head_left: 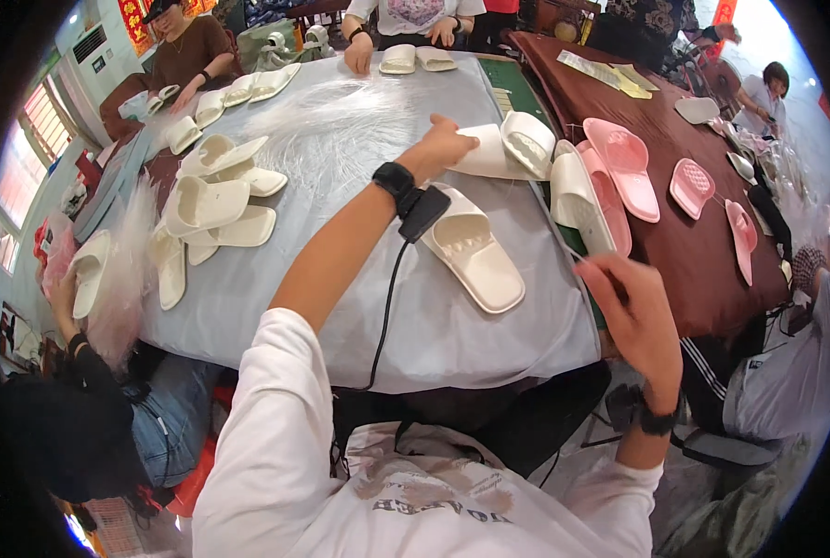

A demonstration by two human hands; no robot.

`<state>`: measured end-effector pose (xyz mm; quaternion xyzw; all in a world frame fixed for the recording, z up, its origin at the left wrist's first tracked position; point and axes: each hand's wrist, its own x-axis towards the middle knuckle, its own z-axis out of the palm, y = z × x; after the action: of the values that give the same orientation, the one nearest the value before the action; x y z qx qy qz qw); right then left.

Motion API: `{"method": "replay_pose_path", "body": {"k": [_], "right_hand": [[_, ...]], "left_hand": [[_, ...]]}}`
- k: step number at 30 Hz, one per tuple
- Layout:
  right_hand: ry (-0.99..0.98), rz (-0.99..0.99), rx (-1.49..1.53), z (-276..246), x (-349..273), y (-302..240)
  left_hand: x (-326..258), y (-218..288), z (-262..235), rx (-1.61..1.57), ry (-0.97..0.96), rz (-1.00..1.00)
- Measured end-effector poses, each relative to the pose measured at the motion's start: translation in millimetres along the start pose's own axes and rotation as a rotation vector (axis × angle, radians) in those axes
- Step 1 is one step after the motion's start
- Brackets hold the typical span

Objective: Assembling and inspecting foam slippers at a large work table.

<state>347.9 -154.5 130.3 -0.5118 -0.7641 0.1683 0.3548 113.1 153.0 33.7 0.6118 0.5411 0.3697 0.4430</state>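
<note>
My left hand (pixel 441 149), wearing a black wrist device, reaches across the table and grips the edge of a white slipper (pixel 487 158). Another white slipper (pixel 528 141) lies against that one. Below my left wrist rests a single cream slipper (pixel 475 256), sole down. My right hand (pixel 633 312) is at the table's right edge, fingers bent and tips together. A thin pale strand or edge shows at those fingertips; what they hold is too small to make out. Just beyond it a white slipper (pixel 578 200) leans against a pink slipper (pixel 610 209).
More pink slippers (pixel 624 167) lie on the brown-covered surface (pixel 675 251) to the right. A pile of cream slippers (pixel 206 205) is at the left of the grey-covered table (pixel 359 316), with clear plastic film (pixel 341 107) behind. Co-workers sit around; one holds a slipper (pixel 92 274).
</note>
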Motion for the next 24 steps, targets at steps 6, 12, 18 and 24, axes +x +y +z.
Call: {"method": "replay_pose_path", "body": {"k": [6, 12, 18, 24], "right_hand": [[0.061, -0.098, -0.189, 63, 94, 55], [-0.01, -0.05, -0.384, 111, 169, 140], [0.193, 0.008, -0.273, 112, 183, 129], [-0.099, 0.047, -0.22, 47, 142, 74]], "left_hand": [[-35, 16, -52, 0.112, 0.036, 0.091], [-71, 27, -68, 0.203, 0.007, 0.229], [-83, 14, -79, 0.201, 0.067, 0.419], [-107, 26, -91, -0.018, -0.079, 0.433]]}}
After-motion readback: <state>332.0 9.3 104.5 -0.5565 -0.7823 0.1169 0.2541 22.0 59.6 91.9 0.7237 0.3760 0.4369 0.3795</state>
